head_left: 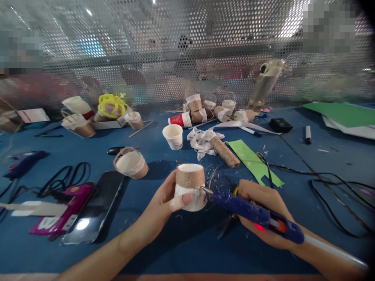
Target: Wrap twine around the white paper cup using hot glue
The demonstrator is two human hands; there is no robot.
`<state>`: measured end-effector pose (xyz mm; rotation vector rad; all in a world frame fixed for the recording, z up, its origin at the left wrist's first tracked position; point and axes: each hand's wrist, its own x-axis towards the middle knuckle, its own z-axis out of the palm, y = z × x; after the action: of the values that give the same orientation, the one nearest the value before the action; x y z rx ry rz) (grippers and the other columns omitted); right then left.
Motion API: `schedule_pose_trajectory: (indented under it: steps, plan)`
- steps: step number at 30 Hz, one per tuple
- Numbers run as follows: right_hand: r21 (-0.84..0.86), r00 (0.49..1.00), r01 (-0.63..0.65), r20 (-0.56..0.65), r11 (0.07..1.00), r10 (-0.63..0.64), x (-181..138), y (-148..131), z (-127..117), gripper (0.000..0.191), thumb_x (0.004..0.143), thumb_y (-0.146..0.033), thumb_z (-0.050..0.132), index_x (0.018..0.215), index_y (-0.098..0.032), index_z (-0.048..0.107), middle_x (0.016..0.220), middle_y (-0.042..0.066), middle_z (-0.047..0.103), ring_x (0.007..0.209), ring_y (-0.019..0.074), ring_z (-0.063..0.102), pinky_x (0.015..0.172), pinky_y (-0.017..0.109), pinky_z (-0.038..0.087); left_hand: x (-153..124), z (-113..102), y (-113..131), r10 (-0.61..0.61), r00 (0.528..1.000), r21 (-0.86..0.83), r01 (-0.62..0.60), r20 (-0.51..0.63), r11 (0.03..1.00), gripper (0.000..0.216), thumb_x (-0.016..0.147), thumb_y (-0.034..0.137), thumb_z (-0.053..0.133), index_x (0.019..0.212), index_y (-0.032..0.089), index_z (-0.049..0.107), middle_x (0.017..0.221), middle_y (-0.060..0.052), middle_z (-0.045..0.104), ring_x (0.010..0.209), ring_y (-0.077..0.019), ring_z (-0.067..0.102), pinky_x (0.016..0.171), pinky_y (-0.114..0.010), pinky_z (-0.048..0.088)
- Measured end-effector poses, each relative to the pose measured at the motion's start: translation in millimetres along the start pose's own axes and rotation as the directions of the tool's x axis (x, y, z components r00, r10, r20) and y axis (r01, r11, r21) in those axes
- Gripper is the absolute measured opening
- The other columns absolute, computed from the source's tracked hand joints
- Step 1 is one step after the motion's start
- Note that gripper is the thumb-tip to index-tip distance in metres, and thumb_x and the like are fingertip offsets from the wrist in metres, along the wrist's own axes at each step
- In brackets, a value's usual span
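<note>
My left hand [168, 199] is closed round a small paper cup [190, 201], held upside down above the table. Brown twine [190, 177] wraps the upper half of the cup, and its lower part is bare white. In my right hand [263, 199] is a blue hot glue gun [246, 207] with a glowing red light and a clear glue stick out of its back. The gun's metal nozzle touches or nearly touches the cup at the twine's lower edge. Below my right hand lies a dark, blurred tool, partly hidden.
A twine-wrapped basket [133, 164], white paper cup [172, 136] and twine roll [225, 151] stand or lie beyond my hands. A phone [96, 207] is at left, black cable [331, 195] at right. Behind are several small baskets, a bottle [265, 84] and a perforated metal screen [175, 58].
</note>
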<state>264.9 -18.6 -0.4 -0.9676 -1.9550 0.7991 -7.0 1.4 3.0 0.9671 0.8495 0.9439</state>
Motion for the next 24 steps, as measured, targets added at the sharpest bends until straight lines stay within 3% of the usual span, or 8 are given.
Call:
schedule_pose_trajectory:
  steps: [8, 12, 24]
  plan:
    - [-0.101, 0.999, 0.033, -0.031, 0.994, -0.036, 0.0, -6.3, 1.9, 0.026, 0.088, -0.019, 0.058, 0.076, -0.024, 0.035, 0.069, -0.004, 0.042, 0.056, 0.0128, 0.037, 0.059, 0.032, 0.028, -2.1, -0.2, -2.6, 0.056, 0.998, 0.131, -0.051, -0.035, 0.99, 0.063, 0.082, 0.039, 0.085, 0.138, 0.029, 0.059, 0.139, -0.009, 0.068, 0.131, -0.0346, 0.06, 0.105, -0.042, 0.049]
    - [-0.137, 0.999, -0.001, -0.032, 0.991, -0.004, 0.7, -9.9, 1.0, 0.026, 0.089, -0.02, 0.056, 0.076, -0.025, 0.034, 0.068, -0.004, 0.041, 0.055, 0.0131, 0.035, 0.057, 0.031, 0.029, -3.3, 0.7, -0.8, 0.04, 0.997, 0.118, -0.033, -0.06, 0.992, 0.064, 0.081, 0.042, 0.085, 0.138, 0.029, 0.059, 0.139, -0.01, 0.069, 0.13, -0.0354, 0.061, 0.106, -0.043, 0.049]
    - [-0.087, 0.997, -0.066, -0.037, 0.994, 0.063, 0.9, -7.7, -1.5, 0.029, 0.085, -0.018, 0.062, 0.074, -0.024, 0.036, 0.067, -0.003, 0.046, 0.055, 0.0129, 0.039, 0.052, 0.031, 0.029, -5.0, 0.4, 2.2, 0.05, 0.998, 0.051, -0.048, -0.049, 0.998, 0.061, 0.079, 0.042, 0.086, 0.135, 0.028, 0.065, 0.125, -0.01, 0.075, 0.109, -0.0319, 0.072, 0.096, -0.042, 0.056]
